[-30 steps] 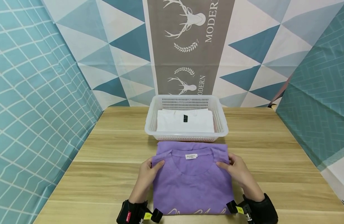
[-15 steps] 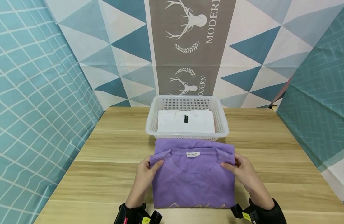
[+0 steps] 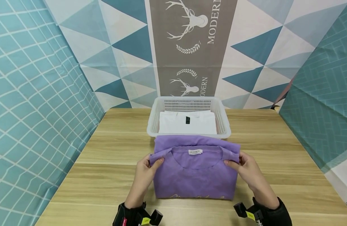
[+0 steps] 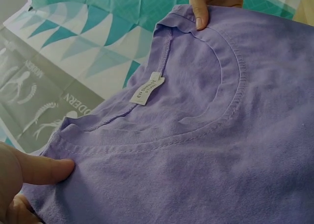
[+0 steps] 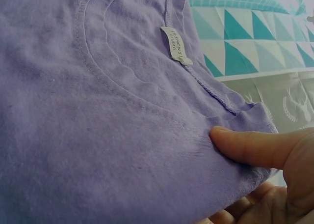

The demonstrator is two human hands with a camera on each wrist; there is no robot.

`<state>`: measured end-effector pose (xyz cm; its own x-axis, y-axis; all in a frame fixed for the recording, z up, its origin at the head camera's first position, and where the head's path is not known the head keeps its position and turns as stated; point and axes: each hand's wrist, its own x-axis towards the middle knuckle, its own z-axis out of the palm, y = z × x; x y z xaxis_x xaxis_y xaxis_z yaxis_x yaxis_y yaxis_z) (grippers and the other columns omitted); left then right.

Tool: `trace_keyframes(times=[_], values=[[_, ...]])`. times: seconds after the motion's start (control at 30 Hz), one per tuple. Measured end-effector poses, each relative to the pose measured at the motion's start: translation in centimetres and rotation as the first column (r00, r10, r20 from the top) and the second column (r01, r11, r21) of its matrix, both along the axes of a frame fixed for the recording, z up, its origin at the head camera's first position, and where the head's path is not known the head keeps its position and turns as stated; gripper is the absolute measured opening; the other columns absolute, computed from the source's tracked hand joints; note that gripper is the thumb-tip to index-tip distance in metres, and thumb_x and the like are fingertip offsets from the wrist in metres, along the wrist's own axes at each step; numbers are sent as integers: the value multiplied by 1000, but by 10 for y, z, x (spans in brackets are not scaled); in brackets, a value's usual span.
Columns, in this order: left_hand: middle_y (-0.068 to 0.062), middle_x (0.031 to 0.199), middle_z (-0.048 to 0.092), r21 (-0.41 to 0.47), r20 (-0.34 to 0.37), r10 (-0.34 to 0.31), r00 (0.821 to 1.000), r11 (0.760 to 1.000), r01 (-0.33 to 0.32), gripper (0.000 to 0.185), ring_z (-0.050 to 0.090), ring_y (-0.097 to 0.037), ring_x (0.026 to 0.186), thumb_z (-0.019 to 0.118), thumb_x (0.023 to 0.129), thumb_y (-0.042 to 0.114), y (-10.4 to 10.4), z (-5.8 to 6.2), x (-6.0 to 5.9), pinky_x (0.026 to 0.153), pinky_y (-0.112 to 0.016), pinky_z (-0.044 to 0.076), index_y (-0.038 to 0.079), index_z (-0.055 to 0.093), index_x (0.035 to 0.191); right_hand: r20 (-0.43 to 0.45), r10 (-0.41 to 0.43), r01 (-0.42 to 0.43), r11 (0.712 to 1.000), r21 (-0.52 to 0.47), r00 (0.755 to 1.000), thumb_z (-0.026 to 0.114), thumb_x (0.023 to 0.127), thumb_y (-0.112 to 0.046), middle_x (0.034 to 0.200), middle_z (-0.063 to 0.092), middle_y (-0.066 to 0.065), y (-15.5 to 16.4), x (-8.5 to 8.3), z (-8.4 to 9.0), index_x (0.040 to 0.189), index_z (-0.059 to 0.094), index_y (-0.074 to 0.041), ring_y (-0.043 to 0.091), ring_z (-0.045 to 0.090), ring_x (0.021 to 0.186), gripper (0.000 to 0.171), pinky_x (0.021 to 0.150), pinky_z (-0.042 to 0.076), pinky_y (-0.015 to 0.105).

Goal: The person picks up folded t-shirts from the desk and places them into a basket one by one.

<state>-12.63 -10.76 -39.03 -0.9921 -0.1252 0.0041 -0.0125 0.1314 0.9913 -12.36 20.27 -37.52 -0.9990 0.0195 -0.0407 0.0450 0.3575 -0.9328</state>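
Observation:
A folded purple T-shirt [image 3: 194, 180] is held up at its two shoulders, neckline and white label [image 3: 195, 152] facing up. In the head view my left hand [image 3: 144, 172] pinches the left shoulder, thumb on top and fingers underneath. The right shoulder is pinched the same way by my right hand [image 3: 248, 169]. Both wrist views show the thumbs pressing the cloth beside the collar, with the fingers mostly hidden below it. The shirt's far fold overlaps the front rim of a white plastic basket [image 3: 225, 125] in the head view.
Inside the basket lies a folded white shirt [image 3: 173, 124] with a black label. The wooden table [image 3: 105, 175] runs up to a patterned cloth backdrop [image 3: 128, 47] behind the basket. Blue checked cloth [image 3: 35, 110] hangs along the left side, and green cloth [image 3: 328, 103] along the right.
Both hands have raised the purple T-shirt and shifted it toward the basket; its lower edge has moved away from me. My hands are slightly farther apart, still pinching the shoulders.

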Motion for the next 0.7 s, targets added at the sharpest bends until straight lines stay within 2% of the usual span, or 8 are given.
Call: trace_keyframes(times=[0.23, 0.37, 0.5, 0.7], values=[[-9, 94, 70, -6, -32, 7, 999, 1000, -8, 18, 59, 3, 79, 64, 87, 1, -1, 6, -5, 75, -16, 49, -9, 66, 102, -11, -2, 2, 1000, -21, 1000, 68, 86, -6, 85, 59, -18, 1, -2, 5, 123, 55, 9, -2, 54, 79, 42, 72, 48, 19], [-14, 96, 70, -22, -81, 1, 997, 1000, -3, 18, 59, 3, 80, 63, 87, -1, -3, 11, -9, 75, -15, 50, -8, 66, 104, -22, -3, 2, 1000, -29, 1000, 67, 87, -6, 84, 58, -24, 1, -4, 9, 126, 53, 9, -4, 55, 81, 44, 73, 49, 18], [-19, 101, 69, -26, -116, -7, 993, 1000, 4, 20, 59, 4, 81, 63, 87, -2, -4, 15, -12, 76, -14, 50, -9, 66, 106, -21, -9, 8, 999, -38, 1000, 67, 88, -7, 85, 59, -24, 0, -6, 13, 126, 52, 9, -5, 56, 83, 43, 75, 49, 17], [-13, 92, 68, -43, -144, 4, 990, 999, -11, 16, 57, 2, 76, 64, 87, -1, -4, 22, -17, 71, -15, 49, -9, 66, 101, -41, -8, 7, 1000, -20, 999, 66, 89, -10, 91, 58, -22, 0, -10, 20, 129, 52, 6, -6, 56, 86, 45, 78, 49, 16]])
